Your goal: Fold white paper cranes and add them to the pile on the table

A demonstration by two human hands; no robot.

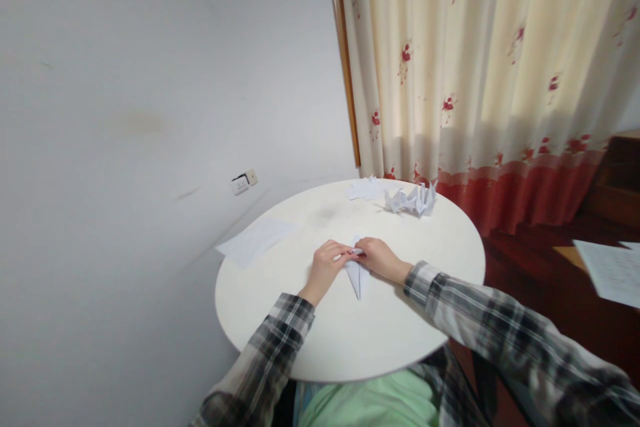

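A folded white paper (358, 277), narrowing to a point toward me, lies on the round white table (300, 333). My left hand (327, 264) and my right hand (379, 257) meet at its far end, fingers curled and pinching the top of the fold. Both wrists rest on the tabletop. Plaid sleeves cover both forearms.
A flat white sheet (256, 241) hangs over the table's left edge. Several folded paper figures (413, 200) and paper scraps (364, 188) sit at the far edge. A flowered curtain (490, 80) hangs behind; a dark wooden desk with papers (607, 270) stands to the right. A wall socket (243, 181) is on the left wall.
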